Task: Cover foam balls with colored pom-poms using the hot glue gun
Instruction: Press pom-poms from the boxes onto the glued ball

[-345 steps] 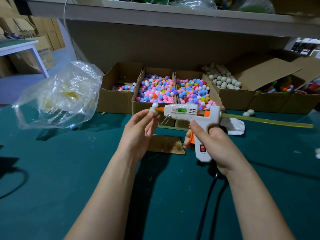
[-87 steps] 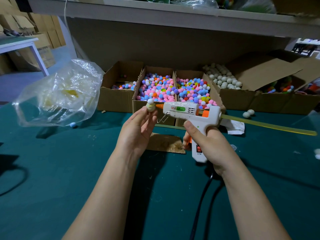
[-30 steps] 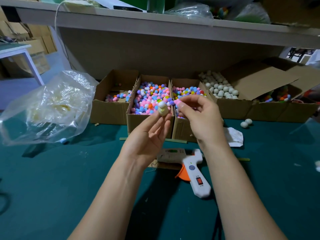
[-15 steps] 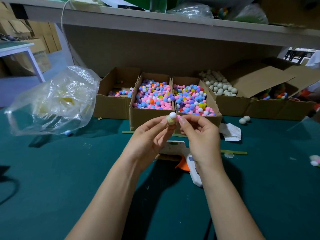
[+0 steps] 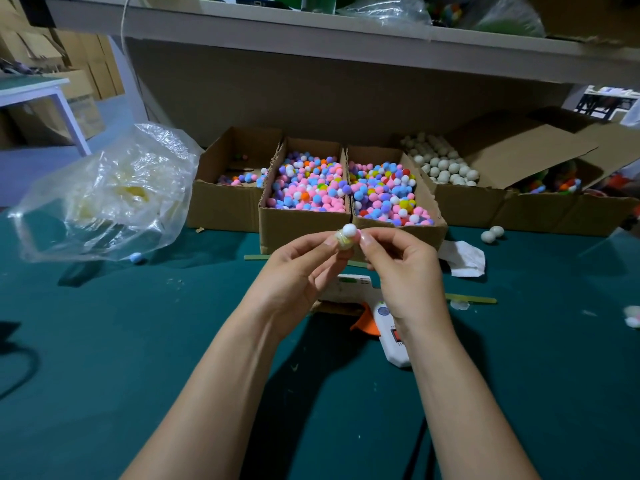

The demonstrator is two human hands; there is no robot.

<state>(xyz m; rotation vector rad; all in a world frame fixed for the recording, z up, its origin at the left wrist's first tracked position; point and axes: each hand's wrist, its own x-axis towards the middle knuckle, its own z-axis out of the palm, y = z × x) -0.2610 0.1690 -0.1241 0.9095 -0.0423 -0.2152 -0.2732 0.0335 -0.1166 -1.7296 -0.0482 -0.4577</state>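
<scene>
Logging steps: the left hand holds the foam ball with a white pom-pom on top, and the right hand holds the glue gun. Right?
Not quite. The head view shows the glue gun lying on the table beneath the hands; the right hand pinches at the foam ball. The left hand does hold it, white pom-pom on top.

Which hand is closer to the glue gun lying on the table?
Right. The right hand hovers directly over the glue gun handle, covering part of it. The left hand is up and to the left of the gun. Both pinch the foam ball.
</scene>
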